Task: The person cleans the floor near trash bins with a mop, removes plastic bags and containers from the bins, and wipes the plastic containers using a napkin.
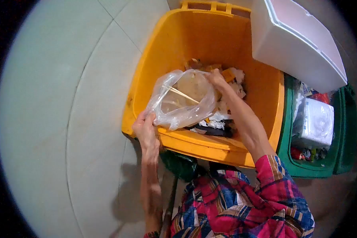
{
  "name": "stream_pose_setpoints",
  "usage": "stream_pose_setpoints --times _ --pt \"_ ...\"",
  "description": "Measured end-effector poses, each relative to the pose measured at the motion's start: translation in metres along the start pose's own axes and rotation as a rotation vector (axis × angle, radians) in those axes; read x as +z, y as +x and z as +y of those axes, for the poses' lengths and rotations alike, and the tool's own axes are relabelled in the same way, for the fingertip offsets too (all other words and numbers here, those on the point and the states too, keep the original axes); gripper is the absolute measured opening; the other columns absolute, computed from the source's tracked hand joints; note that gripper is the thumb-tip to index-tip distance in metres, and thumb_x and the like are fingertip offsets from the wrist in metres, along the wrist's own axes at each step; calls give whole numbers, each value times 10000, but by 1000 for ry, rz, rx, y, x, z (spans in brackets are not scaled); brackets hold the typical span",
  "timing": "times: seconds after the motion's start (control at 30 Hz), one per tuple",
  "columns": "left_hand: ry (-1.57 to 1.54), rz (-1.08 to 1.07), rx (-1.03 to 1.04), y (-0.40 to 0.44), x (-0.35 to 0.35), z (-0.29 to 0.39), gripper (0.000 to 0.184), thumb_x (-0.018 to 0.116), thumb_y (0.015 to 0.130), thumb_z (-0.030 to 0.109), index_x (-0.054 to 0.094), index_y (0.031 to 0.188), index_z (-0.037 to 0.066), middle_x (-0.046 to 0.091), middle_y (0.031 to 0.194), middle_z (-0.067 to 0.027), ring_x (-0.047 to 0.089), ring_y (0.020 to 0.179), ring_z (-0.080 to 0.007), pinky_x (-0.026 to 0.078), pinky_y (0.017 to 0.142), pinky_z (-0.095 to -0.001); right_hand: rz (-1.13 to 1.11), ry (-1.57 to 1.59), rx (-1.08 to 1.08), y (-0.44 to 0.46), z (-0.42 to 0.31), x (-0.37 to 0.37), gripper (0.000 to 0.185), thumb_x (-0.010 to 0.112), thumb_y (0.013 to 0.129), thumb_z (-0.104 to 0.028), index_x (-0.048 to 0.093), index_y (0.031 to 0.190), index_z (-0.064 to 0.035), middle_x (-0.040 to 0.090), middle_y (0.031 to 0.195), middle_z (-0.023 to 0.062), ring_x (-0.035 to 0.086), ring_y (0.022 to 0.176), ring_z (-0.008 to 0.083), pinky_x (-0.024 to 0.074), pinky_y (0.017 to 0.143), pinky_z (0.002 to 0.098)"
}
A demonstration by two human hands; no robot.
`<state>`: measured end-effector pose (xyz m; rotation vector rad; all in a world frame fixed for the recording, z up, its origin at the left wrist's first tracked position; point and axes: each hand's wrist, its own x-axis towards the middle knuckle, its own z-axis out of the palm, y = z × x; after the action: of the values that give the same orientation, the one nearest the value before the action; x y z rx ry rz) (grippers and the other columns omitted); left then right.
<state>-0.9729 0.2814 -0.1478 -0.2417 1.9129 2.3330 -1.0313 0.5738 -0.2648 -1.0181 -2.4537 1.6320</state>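
The left forearm runs up from the bottom of the view, nearly straight, and the left hand [145,126] sits by the front left corner of the yellow bin [210,148]. Its fingers are closed in a pinch on the near left edge of a clear plastic bag [178,119]. The right arm reaches across the front rim, slanting up and leftward out of a plaid sleeve [279,178]. The right hand [216,78] is over the inside of the bin, its fingers curled and gripping the bag's far right edge; the individual fingertips are hard to make out.

Between the two hands the bag's mouth is spread open over the front left part of the bin. Inside it lie pale wooden chopsticks [181,94], slanting across cloudy beige contents that cannot be told clearly. Below and beside the bag, the bin holds crumpled white paper [219,116], scraps and a dark item [213,131].

To the right stands a green bin [285,147] with a plastic-wrapped white block [318,123] and a red wrapper [321,97]. A white foam box [265,45] leans over both bins. Any print on the wrappers is too small to read.
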Motion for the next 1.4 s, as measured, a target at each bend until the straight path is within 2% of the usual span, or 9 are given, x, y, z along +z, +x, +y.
stream_pose_setpoints --times 0.2,0.3,0.33,0.43,0.6,0.67,0.83,1.07,1.4 --pt "176 -67 -139 -7 22 8 235 535 823 35 577 1041 -40 601 909 -56 540 796 -119 432 724 -232 -302 82 -3 24 43 -15 478 620 755 -271 508 1134 -3 566 1051 161 579 879 265 464 730 348" --pt "289 -130 -193 0 21 7 254 532 837 56 564 1073 -34 595 921 -53 529 810 -119 431 738 -243 -464 -386 -18 18 12 -35 494 636 709 -278 531 1116 -20 584 997 139 578 859 257 464 707 342" --pt "255 -133 -190 5 19 1 250 532 842 64 565 1070 -31 593 918 -50 529 811 -120 430 736 -244 -608 -490 -101 19 -5 -45 493 651 676 -272 557 1072 7 595 973 131 578 870 228 468 700 336" --pt "176 -122 -181 11 7 -11 236 533 854 86 569 1060 -24 586 901 -40 528 806 -120 429 724 -245 -473 -616 -523 -5 -51 -62 375 637 701 -234 605 988 6 622 856 122 596 787 199 477 656 323" --pt "188 -69 -158 12 12 -11 207 527 856 87 581 1024 -22 580 880 -35 525 787 -115 431 693 -241 -820 -354 -471 -80 -112 -41 173 604 762 -172 641 770 -3 617 629 85 605 588 186 484 552 311" --pt "274 -48 -160 15 7 -11 204 524 850 82 582 1011 -28 588 877 -43 526 784 -115 434 697 -245 -403 -575 -1125 -94 -77 12 156 605 751 -143 627 829 -11 630 663 145 621 588 227 490 527 320" --pt "298 -101 -62 11 12 -10 191 521 834 82 586 960 -47 605 848 -52 535 737 -119 440 678 -255 -187 -628 -944 -128 -61 72 276 572 725 -79 536 996 -38 614 687 224 619 590 354 485 492 406" --pt "633 -45 142 21 16 -1 188 549 798 90 602 888 -66 615 736 -145 577 681 -179 456 640 -305 -216 -465 -883 -119 -47 38 128 551 825 -156 482 872 -59 586 635 182 572 532 347 451 498 399" --pt "856 -32 194 57 22 -36 205 541 776 99 611 840 -83 613 794 -270 614 754 -377 462 668 -417 -258 -219 -715 -124 -31 -55 160 576 853 -148 531 895 0 582 725 111 554 628 198 454 597 317"
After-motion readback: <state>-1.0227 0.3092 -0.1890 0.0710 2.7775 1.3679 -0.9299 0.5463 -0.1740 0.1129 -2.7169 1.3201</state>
